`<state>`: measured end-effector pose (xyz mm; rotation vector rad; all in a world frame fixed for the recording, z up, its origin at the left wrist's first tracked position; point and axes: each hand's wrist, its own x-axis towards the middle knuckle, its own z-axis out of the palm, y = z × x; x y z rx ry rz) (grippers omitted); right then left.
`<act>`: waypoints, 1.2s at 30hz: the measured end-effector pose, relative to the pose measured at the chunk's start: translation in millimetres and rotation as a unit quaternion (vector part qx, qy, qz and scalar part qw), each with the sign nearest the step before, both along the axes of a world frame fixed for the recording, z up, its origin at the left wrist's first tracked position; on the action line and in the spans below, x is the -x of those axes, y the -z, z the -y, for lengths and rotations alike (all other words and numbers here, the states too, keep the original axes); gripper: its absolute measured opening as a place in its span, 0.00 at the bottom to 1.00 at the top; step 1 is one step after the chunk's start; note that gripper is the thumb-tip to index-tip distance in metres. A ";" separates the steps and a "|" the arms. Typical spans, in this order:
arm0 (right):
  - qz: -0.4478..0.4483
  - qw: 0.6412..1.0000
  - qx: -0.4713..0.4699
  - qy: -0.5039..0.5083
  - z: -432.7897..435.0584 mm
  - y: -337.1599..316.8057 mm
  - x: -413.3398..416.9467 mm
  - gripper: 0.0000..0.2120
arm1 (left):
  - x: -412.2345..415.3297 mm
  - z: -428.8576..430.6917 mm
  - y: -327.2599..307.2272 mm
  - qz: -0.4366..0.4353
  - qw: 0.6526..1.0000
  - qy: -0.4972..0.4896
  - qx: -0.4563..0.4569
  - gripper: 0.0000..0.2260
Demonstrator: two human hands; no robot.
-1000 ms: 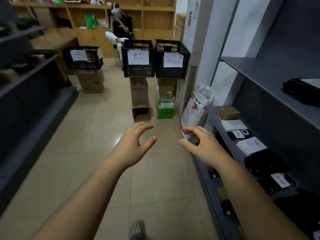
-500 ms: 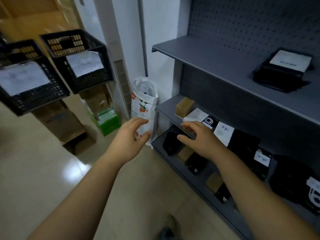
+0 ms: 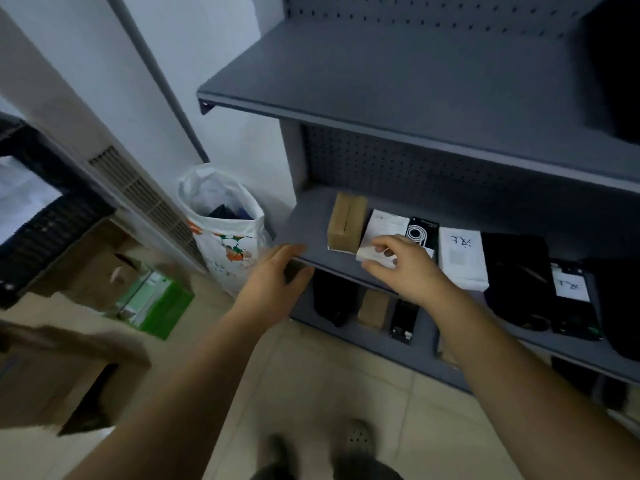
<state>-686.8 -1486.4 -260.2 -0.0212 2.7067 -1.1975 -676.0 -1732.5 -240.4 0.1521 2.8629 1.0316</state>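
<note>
My right hand (image 3: 401, 265) reaches onto the middle grey shelf (image 3: 308, 223) and pinches the near end of a flat white box (image 3: 382, 230), thumb under its front edge and fingers curled over the top. To the left of that box lies a brown cardboard box (image 3: 346, 221). My left hand (image 3: 277, 282) hovers at the shelf's front left corner, fingers loosely bent, holding nothing.
On the same shelf to the right lie a black box with a white spiral (image 3: 422, 232), a white packet with handwriting (image 3: 462, 258) and black packages (image 3: 516, 268). A lower shelf holds more boxes (image 3: 372, 308). A white sack (image 3: 225, 230) and cardboard boxes (image 3: 69, 375) stand on the floor at left.
I have turned from the aisle to face the shelf and come closer. My right hand moved forward onto the white box and took hold of it; my left hand moved up to the shelf edge.
</note>
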 end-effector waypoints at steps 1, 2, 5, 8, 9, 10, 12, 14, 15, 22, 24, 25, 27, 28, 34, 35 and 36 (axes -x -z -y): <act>0.004 1.000 -0.003 0.022 3.0 10.2 9.8 0.18 | 17.4 -0.1 10.8 0.008 1.000 0.009 -0.007 0.18; 0.008 0.999 -0.006 0.043 6.1 20.8 19.2 0.17 | 35.0 -0.5 23.1 0.017 1.000 0.022 -0.013 0.18; 0.029 0.995 -0.022 0.090 16.5 53.0 43.9 0.19 | 84.0 -5.6 58.2 0.037 0.996 0.079 -0.017 0.20; 0.050 0.988 -0.030 0.141 28.2 79.0 71.7 0.20 | 129.1 -12.7 94.8 0.055 0.991 0.117 -0.028 0.21; 0.054 0.985 -0.025 0.161 32.8 87.1 82.5 0.20 | 142.2 -14.5 107.3 0.063 0.989 0.128 -0.025 0.22; 0.055 0.982 -0.018 0.180 36.9 93.1 92.3 0.20 | 153.3 -16.6 118.5 0.075 0.988 0.136 -0.021 0.23; 0.057 0.975 -0.006 0.215 46.2 106.5 113.1 0.21 | 177.0 -21.1 145.4 0.100 0.983 0.152 -0.026 0.22; 0.063 0.969 -0.003 0.240 54.5 120.3 129.4 0.23 | 196.7 -25.4 170.2 0.120 0.980 0.156 -0.040 0.19; 0.069 0.966 -0.001 0.250 58.3 127.1 136.0 0.23 | 204.4 -26.9 181.7 0.131 0.977 0.160 -0.042 0.18; 0.085 0.951 0.052 0.294 91.5 146.0 155.9 0.23 | 218.1 -2.8 207.5 0.128 0.980 0.104 -0.107 0.26; 0.113 0.928 0.145 0.325 100.5 150.0 162.5 0.21 | 226.0 10.3 208.8 0.075 0.986 0.108 -0.105 0.26; 0.132 0.905 0.203 0.349 102.9 150.7 165.4 0.21 | 229.8 14.5 208.9 0.053 0.986 0.119 -0.106 0.25; 0.182 0.866 0.266 0.382 103.1 152.2 168.2 0.25 | 234.1 16.2 209.7 0.033 0.979 0.159 -0.123 0.23; 0.208 0.863 0.255 0.382 101.6 151.4 168.0 0.28 | 233.9 14.2 208.8 0.028 0.974 0.184 -0.126 0.23; 0.079 0.924 0.017 0.374 87.1 149.8 154.9 0.23 | 230.3 3.3 201.1 0.118 0.960 0.152 -0.201 0.32; 0.054 0.931 0.005 0.361 88.5 148.1 154.0 0.23 | 229.3 3.5 202.0 0.160 0.956 0.128 -0.211 0.31; 0.045 0.940 -0.004 0.339 91.1 148.5 154.1 0.24 | 227.9 3.4 203.5 0.195 0.954 0.107 -0.202 0.29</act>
